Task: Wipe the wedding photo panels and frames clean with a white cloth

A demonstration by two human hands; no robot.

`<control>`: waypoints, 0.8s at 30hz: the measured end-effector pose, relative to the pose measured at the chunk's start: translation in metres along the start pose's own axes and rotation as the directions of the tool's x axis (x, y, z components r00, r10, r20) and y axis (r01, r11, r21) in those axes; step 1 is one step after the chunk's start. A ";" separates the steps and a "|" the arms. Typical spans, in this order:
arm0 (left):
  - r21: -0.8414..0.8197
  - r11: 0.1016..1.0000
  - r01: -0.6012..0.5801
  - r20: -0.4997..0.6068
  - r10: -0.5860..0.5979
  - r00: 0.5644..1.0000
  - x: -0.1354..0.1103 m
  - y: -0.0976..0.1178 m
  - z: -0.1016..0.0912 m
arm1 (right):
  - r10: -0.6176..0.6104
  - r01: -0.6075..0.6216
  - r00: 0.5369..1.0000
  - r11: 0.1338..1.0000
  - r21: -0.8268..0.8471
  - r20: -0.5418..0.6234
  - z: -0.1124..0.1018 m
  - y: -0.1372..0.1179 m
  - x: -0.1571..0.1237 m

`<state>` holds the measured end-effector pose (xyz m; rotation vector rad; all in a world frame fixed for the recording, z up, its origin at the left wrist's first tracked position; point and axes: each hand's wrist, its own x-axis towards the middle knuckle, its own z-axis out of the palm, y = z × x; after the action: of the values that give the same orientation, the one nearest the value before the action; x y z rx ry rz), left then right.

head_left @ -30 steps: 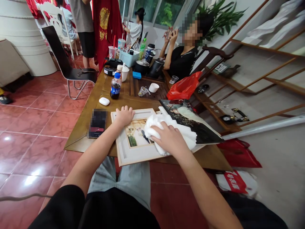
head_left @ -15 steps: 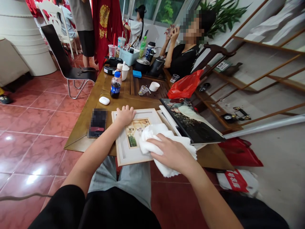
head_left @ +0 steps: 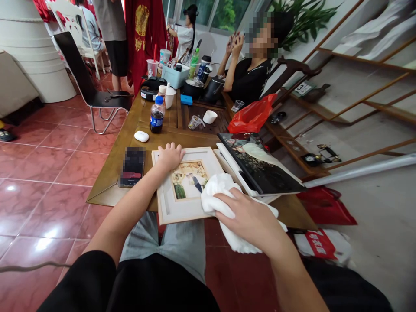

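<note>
A white picture frame (head_left: 169, 200) with a photo of a couple lies flat at the near edge of the wooden table (head_left: 108, 173). My left hand (head_left: 169, 157) rests on the frame's far edge, fingers curled over it, holding it down. My right hand (head_left: 251, 219) grips a bunched white cloth (head_left: 221, 190) at the frame's near right corner, partly past the table edge. The picture in the frame is fully in sight.
A dark photo print (head_left: 260, 167) lies on a stack right of the frame. A phone (head_left: 131, 166), an earbud case (head_left: 141, 136), a cola bottle (head_left: 156, 115), cups and a red bag (head_left: 251, 116) sit farther along. A person sits at the far right; others stand behind. A chair (head_left: 94, 93) stands left.
My right hand has dragged the cloth across the frame toward me and to the right, uncovering the picture. My left hand has stayed on the frame's far edge.
</note>
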<state>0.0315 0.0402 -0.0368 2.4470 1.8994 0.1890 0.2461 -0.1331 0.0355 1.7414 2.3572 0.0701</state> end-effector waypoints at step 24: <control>0.009 1.000 0.015 0.029 -0.016 0.999 0.001 0.000 -0.002 | -0.296 0.342 0.932 0.909 0.237 -0.210 0.025 -0.040 0.070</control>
<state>0.0313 0.0407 -0.0350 2.4257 1.9106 0.1437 0.1936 -0.0804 -0.0057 1.4727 2.8650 -0.1699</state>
